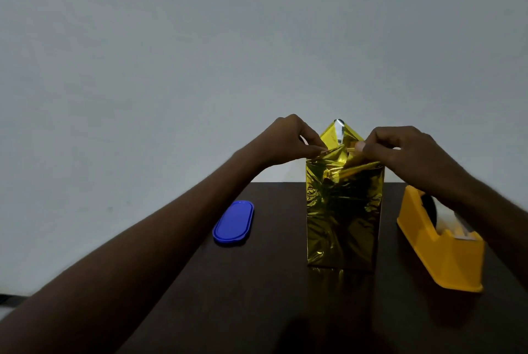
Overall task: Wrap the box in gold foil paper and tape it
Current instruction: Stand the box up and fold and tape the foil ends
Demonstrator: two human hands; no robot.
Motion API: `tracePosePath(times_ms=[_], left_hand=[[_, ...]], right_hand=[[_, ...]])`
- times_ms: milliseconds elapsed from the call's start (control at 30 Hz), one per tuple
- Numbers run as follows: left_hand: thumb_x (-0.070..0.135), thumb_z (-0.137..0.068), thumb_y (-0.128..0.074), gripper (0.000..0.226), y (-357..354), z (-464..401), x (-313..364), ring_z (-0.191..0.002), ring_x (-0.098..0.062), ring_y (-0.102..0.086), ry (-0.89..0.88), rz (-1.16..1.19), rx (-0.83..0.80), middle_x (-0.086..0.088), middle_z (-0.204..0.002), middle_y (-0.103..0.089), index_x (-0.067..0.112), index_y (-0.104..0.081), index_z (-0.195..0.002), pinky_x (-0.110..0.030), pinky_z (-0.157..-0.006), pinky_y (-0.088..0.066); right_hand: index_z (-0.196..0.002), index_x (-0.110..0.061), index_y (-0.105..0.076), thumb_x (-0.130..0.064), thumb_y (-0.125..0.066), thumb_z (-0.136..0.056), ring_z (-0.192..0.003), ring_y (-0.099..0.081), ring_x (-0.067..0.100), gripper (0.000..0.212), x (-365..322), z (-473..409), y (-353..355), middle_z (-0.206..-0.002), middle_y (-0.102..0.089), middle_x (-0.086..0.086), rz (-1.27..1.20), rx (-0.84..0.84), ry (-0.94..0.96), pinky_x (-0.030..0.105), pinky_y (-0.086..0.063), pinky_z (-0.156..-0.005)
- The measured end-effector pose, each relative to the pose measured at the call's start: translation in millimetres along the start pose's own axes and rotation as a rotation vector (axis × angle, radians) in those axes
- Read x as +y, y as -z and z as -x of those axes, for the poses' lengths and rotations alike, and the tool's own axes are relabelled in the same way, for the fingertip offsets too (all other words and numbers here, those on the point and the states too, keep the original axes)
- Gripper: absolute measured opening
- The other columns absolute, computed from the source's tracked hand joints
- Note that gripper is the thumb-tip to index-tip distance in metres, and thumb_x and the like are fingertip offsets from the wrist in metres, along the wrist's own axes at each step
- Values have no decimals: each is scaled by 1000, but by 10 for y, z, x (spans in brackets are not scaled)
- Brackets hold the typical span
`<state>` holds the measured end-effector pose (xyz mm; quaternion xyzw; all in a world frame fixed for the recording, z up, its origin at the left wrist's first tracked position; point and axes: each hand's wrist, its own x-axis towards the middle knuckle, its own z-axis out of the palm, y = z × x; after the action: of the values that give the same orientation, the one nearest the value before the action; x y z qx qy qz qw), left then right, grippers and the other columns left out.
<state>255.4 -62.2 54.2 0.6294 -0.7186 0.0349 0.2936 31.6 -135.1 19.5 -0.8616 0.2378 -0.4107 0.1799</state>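
A tall box wrapped in gold foil paper (pixel 343 211) stands upright on the dark table (pixel 257 296), right of centre. At its top the foil is folded into flaps, and a pointed flap (pixel 340 132) with a silver underside sticks up behind. My left hand (pixel 288 139) pinches the foil at the top left edge. My right hand (pixel 400 151) pinches the folded foil at the top right. The box itself is hidden under the foil.
A yellow tape dispenser (pixel 440 251) sits on the table just right of the box, under my right forearm. A blue oval lid (pixel 234 223) lies flat to the left. A plain grey wall stands behind the table's far edge.
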Motion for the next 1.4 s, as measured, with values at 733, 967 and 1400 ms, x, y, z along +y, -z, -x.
tracePosePath(times_ms=[733,967,1400], left_hand=[[33,-85,-73,19,71,-101,14,-77,1,-62,-45,-109,-107,7,-95,-73,24,-77,-100,-3,-64,-40],[34,-85,-72,23,112,-214,52,-85,-2,-65,-53,-160,-222,7,-100,-73,24,-76,-106,-15,-76,-44],[32,-88,-69,30,157,-304,137,-93,-16,-66,-18,-135,-376,-1,-112,-70,22,-72,-116,-32,-88,-51]], right_hand=[[-90,-19,-74,-28,-67,-76,-79,-62,33,18,-326,240,-328,-80,-72,4,434,308,396,39,-44,-73],[-91,-13,-77,-20,-66,-84,-85,-63,31,15,-189,367,-402,-89,-75,3,474,373,532,42,-46,-77],[-93,-13,-75,-12,-63,-83,-89,-62,31,16,-75,459,-513,-91,-74,1,515,382,517,40,-42,-81]])
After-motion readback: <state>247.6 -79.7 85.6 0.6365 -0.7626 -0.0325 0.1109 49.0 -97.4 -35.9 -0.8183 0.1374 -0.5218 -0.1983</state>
